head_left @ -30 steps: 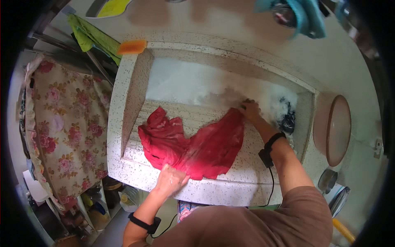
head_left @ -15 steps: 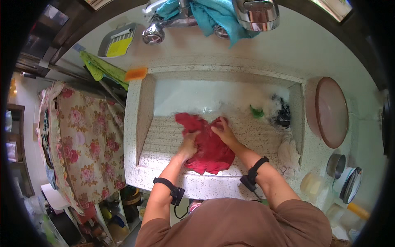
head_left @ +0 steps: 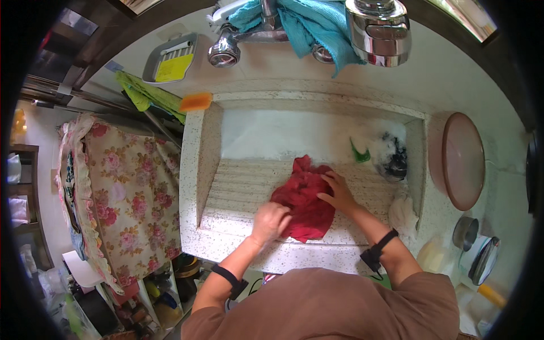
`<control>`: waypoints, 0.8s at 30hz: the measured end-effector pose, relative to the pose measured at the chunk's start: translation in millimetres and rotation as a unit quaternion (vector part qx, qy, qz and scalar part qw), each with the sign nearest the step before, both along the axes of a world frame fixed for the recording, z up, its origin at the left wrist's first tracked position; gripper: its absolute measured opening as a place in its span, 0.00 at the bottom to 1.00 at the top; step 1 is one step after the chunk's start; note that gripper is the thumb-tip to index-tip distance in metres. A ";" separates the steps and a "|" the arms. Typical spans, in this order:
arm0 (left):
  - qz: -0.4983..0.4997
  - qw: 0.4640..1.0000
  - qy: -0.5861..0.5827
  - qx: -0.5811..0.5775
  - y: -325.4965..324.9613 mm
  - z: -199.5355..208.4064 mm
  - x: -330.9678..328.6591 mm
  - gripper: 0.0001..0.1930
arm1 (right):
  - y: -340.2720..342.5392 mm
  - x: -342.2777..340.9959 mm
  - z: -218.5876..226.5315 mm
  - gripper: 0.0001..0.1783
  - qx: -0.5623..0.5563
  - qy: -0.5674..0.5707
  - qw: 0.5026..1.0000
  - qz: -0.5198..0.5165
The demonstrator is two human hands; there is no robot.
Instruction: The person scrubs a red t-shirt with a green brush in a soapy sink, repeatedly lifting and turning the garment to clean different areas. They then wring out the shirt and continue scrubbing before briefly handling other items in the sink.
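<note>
Far left: rose-patterned fabric, cream and pink, hanging in folds. Next along: lime-green cloth, with grey tray just above, yellow piece inside. Then the speckled pale sink, orange block on its back left corner. Within: white foamy water along the back, ridged slope in front.

Mid-sink: left hand at the near left edge of the red cloth, fingers curled inward; impossible to say whether gripping. Red cloth bunched on the ridged slope, between both hands, top end near the foam. Right hand on the cloth's right side, fingers extended, thumb well apart from them.

Farther right: green curved piece in the foam, then dark bundle, whitish bundle nearer the front. Far right: round pinkish basin, tilted up on edge.
</note>
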State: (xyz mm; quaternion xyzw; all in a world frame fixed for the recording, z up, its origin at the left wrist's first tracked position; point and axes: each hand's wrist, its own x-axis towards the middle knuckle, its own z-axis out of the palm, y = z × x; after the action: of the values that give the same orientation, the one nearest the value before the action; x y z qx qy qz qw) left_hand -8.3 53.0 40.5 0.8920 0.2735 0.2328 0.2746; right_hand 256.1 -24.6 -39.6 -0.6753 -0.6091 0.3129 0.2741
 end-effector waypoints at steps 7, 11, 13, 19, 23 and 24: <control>-0.142 0.941 0.305 -0.037 -50.0 -17.0 50.5 0.14 | -75.7 7.9 1.6 0.40 -0.069 0.022 0.995 0.074; 0.061 0.880 0.101 -0.459 -30.6 -19.2 41.5 0.11 | -70.8 -14.1 14.0 0.21 0.072 -0.014 0.993 0.090; 0.039 0.938 0.052 -0.341 -22.4 -11.1 33.5 0.10 | -61.4 -23.8 30.7 0.15 0.012 0.079 0.996 0.030; 0.161 0.920 -0.090 -0.346 -4.6 33.1 30.5 0.11 | -34.7 -30.5 94.1 0.18 -0.019 0.331 0.939 -0.087; 0.256 0.935 -0.070 -0.235 -23.9 49.4 35.1 0.16 | -28.8 -39.4 120.8 0.17 0.037 0.348 0.935 -0.050; 0.252 0.900 -0.038 -0.354 -31.9 49.7 36.2 0.17 | -29.3 -44.7 124.2 0.16 0.037 0.351 0.934 -0.056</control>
State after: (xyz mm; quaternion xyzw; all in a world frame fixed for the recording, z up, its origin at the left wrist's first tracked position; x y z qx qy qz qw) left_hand 27.9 21.1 90.1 0.6276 0.5430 0.2157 0.5146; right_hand 211.4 -53.9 84.7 -0.5450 -0.4465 0.4913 0.5122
